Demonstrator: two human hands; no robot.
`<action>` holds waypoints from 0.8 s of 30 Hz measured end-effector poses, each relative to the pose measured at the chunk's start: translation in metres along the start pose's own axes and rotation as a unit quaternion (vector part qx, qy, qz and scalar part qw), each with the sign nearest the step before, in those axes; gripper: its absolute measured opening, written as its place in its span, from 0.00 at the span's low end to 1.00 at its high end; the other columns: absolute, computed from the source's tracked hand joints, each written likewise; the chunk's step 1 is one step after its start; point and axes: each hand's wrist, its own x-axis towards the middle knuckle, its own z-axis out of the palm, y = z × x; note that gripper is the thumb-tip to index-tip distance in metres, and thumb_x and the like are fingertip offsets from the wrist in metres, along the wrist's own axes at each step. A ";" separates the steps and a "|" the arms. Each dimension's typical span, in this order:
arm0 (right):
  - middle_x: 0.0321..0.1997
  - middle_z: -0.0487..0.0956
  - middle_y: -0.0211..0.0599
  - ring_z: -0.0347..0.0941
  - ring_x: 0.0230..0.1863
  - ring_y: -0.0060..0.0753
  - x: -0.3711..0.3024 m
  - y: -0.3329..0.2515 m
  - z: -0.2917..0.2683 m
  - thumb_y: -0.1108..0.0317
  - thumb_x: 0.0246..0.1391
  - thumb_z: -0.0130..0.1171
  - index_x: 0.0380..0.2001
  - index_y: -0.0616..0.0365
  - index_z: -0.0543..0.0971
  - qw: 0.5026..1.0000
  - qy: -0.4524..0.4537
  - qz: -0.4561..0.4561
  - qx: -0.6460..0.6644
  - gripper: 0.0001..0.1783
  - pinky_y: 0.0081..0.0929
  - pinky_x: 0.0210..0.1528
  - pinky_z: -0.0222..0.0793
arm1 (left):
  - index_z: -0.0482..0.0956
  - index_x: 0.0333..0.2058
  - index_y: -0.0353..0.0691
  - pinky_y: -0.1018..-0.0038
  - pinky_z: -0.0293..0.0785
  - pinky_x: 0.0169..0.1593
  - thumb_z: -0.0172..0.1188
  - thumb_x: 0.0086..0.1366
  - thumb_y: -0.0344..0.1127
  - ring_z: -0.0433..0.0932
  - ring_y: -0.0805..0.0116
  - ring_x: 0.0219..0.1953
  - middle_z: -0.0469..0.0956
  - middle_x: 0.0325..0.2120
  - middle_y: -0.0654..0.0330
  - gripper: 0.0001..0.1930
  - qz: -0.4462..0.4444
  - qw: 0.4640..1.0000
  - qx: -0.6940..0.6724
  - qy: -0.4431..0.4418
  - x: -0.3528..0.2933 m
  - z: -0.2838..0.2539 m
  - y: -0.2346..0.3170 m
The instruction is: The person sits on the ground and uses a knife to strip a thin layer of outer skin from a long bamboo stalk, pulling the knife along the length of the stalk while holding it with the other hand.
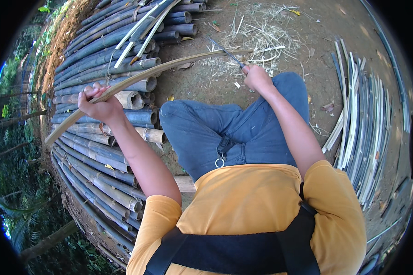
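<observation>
Gripping a bamboo strip [137,78], left hand [98,105]; right hand [257,78] holds a knife [225,51].

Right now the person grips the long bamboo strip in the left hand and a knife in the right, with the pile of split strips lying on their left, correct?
Not quite. In the head view the split strips lie on the person's right; whole bamboo poles are stacked on the left. The left hand does grip the long bamboo strip, and the right hand a knife.
</observation>
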 end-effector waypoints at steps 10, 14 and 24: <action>0.50 0.81 0.51 0.79 0.54 0.49 0.033 0.016 0.001 0.59 0.67 0.50 0.50 0.57 0.79 0.999 -0.017 0.032 0.022 0.17 0.42 0.53 0.74 | 0.65 0.16 0.43 0.73 0.65 0.27 0.46 0.65 0.44 0.64 0.71 0.22 0.65 0.16 0.66 0.19 -0.007 1.000 -0.003 -0.025 0.008 0.007 -0.001; 0.49 0.81 0.55 0.78 0.53 0.53 0.038 0.005 0.000 0.57 0.66 0.51 0.50 0.61 0.79 1.000 -0.024 0.003 0.010 0.20 0.44 0.54 0.73 | 0.65 0.16 0.43 0.73 0.65 0.27 0.45 0.65 0.45 0.63 0.71 0.21 0.62 0.15 0.66 0.20 0.000 1.000 0.013 -0.012 0.003 0.014 0.000; 0.51 0.79 0.61 0.78 0.54 0.55 0.058 0.005 -0.003 0.57 0.64 0.52 0.53 0.67 0.77 0.997 -0.054 0.040 0.035 0.24 0.42 0.54 0.74 | 0.65 0.20 0.42 0.74 0.66 0.30 0.49 0.65 0.42 0.66 0.71 0.23 0.65 0.21 0.64 0.16 0.027 0.998 0.034 0.056 0.003 0.015 0.000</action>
